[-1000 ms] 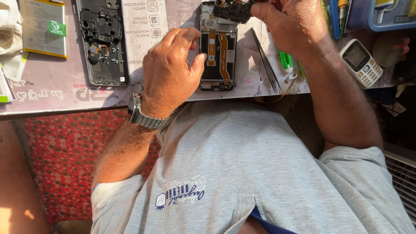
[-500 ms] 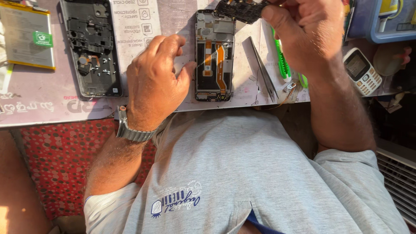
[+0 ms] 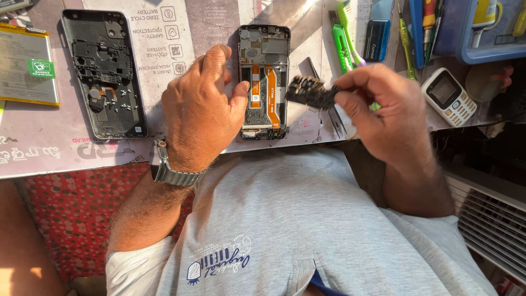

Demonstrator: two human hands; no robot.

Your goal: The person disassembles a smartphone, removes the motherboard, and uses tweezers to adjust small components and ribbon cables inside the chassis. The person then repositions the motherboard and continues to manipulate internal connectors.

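Hands over an opened phone [image 3: 263,82].
Right hand [image 3: 383,112] fingers pinch a black part [image 3: 310,92]; left hand [image 3: 200,112] (fingers loosely curled, holding nothing) touches the phone's edge.

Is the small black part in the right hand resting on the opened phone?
No, the right hand holds the black part lifted beside the opened phone.

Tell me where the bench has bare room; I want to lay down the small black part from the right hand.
A free strip of mat lies between the black back cover and the opened phone, though the left hand covers its lower end. Another strip runs along the mat's front edge below the back cover. Right of the phone, tools and a small keypad phone crowd it.
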